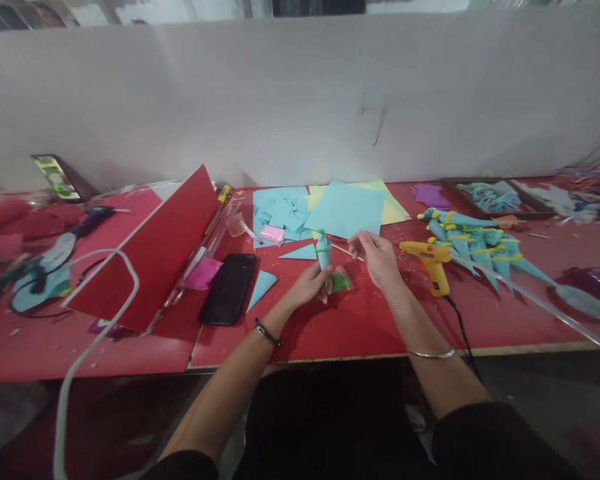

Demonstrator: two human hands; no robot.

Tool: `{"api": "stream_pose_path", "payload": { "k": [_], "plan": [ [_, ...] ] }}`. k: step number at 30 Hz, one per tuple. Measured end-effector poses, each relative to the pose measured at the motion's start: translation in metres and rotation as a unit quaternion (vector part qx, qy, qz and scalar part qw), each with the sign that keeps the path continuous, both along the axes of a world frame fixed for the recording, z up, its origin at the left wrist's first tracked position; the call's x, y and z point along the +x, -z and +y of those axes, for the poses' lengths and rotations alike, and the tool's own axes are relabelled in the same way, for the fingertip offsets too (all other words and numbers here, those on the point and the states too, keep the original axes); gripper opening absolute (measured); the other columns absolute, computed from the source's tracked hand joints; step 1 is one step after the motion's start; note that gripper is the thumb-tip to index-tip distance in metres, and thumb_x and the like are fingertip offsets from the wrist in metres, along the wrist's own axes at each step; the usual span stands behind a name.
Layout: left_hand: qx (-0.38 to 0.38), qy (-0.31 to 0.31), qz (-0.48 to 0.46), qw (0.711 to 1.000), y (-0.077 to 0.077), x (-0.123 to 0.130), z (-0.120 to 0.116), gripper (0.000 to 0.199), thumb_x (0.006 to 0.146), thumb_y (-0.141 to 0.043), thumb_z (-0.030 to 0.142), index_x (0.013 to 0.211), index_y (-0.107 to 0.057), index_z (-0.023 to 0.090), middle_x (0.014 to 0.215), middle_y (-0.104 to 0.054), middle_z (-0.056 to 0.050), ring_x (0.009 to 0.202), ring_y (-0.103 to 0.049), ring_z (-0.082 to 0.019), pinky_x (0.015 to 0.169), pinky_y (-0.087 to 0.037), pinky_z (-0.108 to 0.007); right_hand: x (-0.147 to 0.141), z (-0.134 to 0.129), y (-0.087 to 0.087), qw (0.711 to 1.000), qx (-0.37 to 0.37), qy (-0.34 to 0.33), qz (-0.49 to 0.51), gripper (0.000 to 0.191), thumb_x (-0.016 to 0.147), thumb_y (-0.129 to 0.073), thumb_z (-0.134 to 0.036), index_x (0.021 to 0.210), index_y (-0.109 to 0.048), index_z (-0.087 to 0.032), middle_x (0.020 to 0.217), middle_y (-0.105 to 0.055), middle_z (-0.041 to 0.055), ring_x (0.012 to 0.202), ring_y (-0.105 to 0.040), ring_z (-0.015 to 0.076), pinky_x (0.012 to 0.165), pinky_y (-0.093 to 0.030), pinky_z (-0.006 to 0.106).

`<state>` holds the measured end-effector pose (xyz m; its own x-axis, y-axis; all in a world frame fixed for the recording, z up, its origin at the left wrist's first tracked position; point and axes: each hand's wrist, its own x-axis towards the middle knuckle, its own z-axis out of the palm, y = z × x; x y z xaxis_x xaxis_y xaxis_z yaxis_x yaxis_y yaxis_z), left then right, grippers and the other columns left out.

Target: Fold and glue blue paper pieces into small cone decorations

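My left hand (311, 285) is closed around a small light-blue paper cone (323, 252), held upright with a green band and green top. Just to the right, my right hand (376, 257) hovers with fingertips drawn together; anything between them is too small to make out. A thin pale stick (347, 251) lies near its fingers. Beside my left hand, a clear packet of green material (341, 280) rests on the red table. Two flat blue paper pieces, a pointed one (300, 253) and a fan-shaped one (263, 288), lie to the left.
A yellow glue gun (433, 260) with a black cord sits right, before a pile of blue cones with yellow trim (485, 247). Blue sheets (347, 210) lie behind. A black phone (229, 288), pink packet (203, 273) and standing red board (155, 247) are left.
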<state>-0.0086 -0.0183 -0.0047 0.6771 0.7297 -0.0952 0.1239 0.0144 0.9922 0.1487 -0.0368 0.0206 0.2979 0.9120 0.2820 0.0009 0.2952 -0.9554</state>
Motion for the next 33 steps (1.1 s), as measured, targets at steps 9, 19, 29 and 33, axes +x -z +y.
{"api": "stream_pose_path", "payload": {
  "k": [9,19,29,33],
  "plan": [
    [0.016,0.004,0.039,0.999,-0.001,-0.001,0.001,0.048,0.081,-0.033,0.054,0.059,-0.046,0.014,0.047,-0.050,0.002,0.034,-0.049,-0.006,0.036,-0.036,-0.017,-0.008,-0.004,0.021,1.000,-0.018,-0.013,0.016,0.027,0.076,-0.052,-0.039,0.090,-0.064,-0.018,0.075,-0.063,0.0018,0.063,-0.056,0.0108,0.063,-0.047,0.027],
    [0.005,0.004,0.032,0.999,-0.003,-0.001,0.001,0.046,0.078,-0.036,0.057,0.062,-0.045,0.014,0.049,-0.050,0.003,0.034,-0.049,-0.006,0.036,-0.037,-0.017,-0.010,-0.006,0.020,0.999,-0.043,0.017,0.016,0.023,0.072,-0.056,-0.033,0.089,-0.065,-0.019,0.072,-0.062,0.0005,0.064,-0.056,0.0107,0.063,-0.047,0.025],
    [0.009,0.012,0.029,0.999,0.000,-0.001,0.003,0.045,0.079,-0.036,0.056,0.063,-0.044,0.015,0.051,-0.051,0.003,0.034,-0.049,-0.006,0.036,-0.038,-0.017,-0.011,-0.006,0.020,0.997,-0.047,0.054,-0.004,0.023,0.072,-0.056,-0.038,0.071,-0.063,-0.017,0.057,-0.060,-0.0007,0.048,-0.051,0.0092,0.050,-0.044,0.023],
    [0.005,0.013,0.029,0.999,-0.001,-0.001,0.002,0.044,0.079,-0.036,0.056,0.065,-0.042,0.015,0.052,-0.051,0.004,0.034,-0.049,-0.005,0.035,-0.038,-0.016,-0.010,-0.005,0.021,0.997,-0.049,0.061,-0.002,0.021,0.070,-0.058,-0.033,0.084,-0.065,-0.018,0.072,-0.065,0.0020,0.066,-0.059,0.0125,0.065,-0.047,0.027]
  ]
}}
